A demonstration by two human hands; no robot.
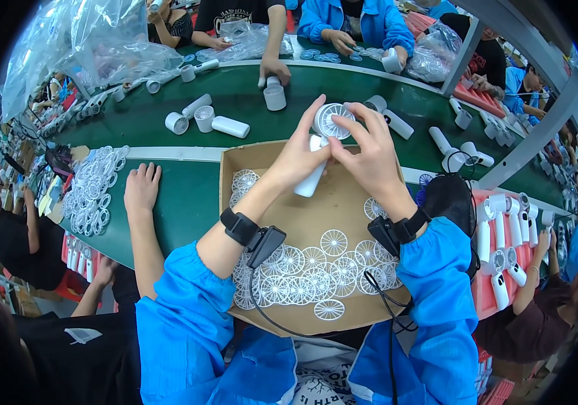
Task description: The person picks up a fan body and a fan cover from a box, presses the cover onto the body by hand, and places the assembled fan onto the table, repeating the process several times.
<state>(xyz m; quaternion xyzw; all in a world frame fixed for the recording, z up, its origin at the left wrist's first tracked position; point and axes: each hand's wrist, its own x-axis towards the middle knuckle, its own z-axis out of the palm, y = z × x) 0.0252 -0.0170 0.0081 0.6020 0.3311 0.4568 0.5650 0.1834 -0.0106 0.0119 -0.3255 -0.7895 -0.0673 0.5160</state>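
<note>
Left hand (300,156) grips white handheld fan (323,145) by its handle | right hand (368,154) closes fingertips on the fan's round grille, above cardboard tray (235,162) | step, judged: seating front grille; next needs even pressing | loose spoked grilles (306,273) below; green conveyor (188,196) beyond.

White handheld fan (321,145), held above an open cardboard box: its round head with a spoked grille faced up toward the camera, its cylindrical handle slanting down to the lower left. A round white grille (334,120) sat on the head, between the fingertips.
</note>
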